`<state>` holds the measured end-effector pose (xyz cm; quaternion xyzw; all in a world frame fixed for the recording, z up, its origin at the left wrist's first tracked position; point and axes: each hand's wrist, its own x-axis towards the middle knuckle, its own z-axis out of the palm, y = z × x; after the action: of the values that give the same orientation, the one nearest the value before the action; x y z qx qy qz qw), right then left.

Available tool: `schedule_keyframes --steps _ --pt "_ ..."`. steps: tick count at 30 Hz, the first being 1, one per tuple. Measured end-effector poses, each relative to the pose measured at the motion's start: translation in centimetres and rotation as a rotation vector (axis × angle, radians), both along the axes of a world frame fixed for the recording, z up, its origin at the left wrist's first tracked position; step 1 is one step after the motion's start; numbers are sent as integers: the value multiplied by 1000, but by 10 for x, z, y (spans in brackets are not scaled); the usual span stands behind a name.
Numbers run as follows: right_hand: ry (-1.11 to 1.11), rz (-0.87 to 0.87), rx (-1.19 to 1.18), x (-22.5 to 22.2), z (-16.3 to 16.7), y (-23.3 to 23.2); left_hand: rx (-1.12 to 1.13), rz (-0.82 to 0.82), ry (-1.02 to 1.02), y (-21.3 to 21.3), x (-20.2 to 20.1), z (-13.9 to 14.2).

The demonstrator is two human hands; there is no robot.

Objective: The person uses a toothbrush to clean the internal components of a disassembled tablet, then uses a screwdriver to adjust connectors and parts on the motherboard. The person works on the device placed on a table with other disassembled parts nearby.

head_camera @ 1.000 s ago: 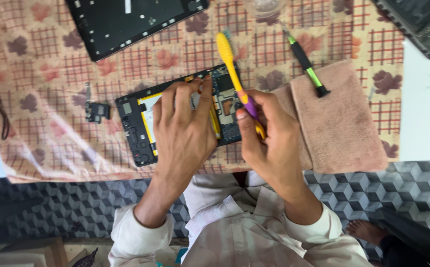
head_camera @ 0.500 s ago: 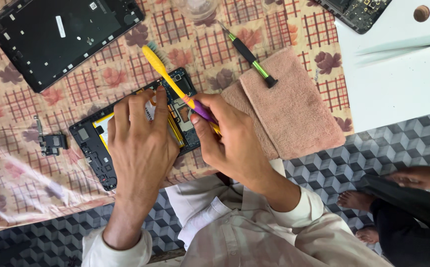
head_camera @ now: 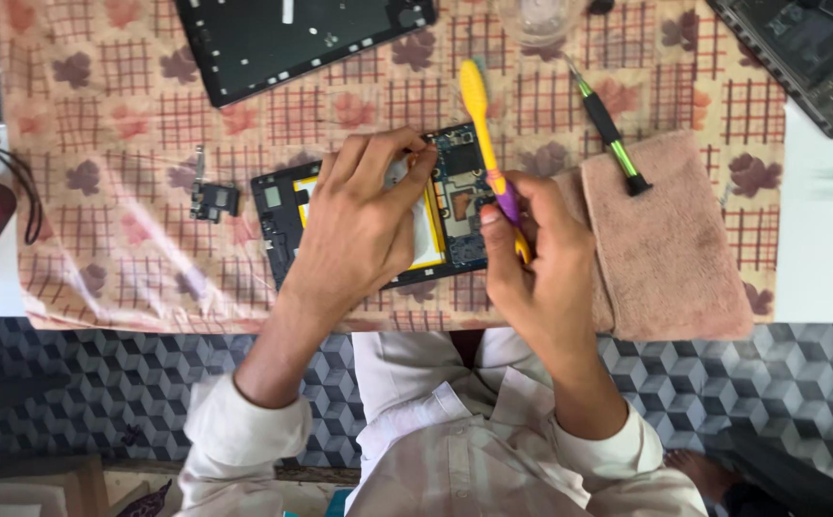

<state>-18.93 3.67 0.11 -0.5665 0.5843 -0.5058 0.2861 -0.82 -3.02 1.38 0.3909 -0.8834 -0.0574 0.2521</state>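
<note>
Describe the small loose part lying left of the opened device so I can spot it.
On the floral checked cloth, look left of the opened tablet under the left hand. The small dark circuit module lies there alone, with a thin metal strip pointing up; it is far smaller than the tablets.

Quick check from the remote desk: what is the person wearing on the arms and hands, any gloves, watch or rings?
Both hands are bare: no gloves, and no ring or watch shows on the left hand or the right hand. Each forearm is uncovered, with a white shirt sleeve pushed up toward the elbow; the right one is cuffed likewise.
</note>
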Motion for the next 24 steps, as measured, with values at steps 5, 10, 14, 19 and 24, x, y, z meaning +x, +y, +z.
schedule_keyframes --steps 5,10,14,19,24 --pt "-69 10 39 0 -5 2 71 21 81 3 4 -8" --pt "-77 20 30 -1 -6 1 47 30 77 4 3 -10" --pt "-78 17 29 -2 -4 1 36 66 68 5 0 -10" --pt "-50 -7 57 -2 -3 2 -28 138 -4 6 -3 -10" --pt "-68 9 40 -3 -2 2 -41 170 -24 7 -5 -9"
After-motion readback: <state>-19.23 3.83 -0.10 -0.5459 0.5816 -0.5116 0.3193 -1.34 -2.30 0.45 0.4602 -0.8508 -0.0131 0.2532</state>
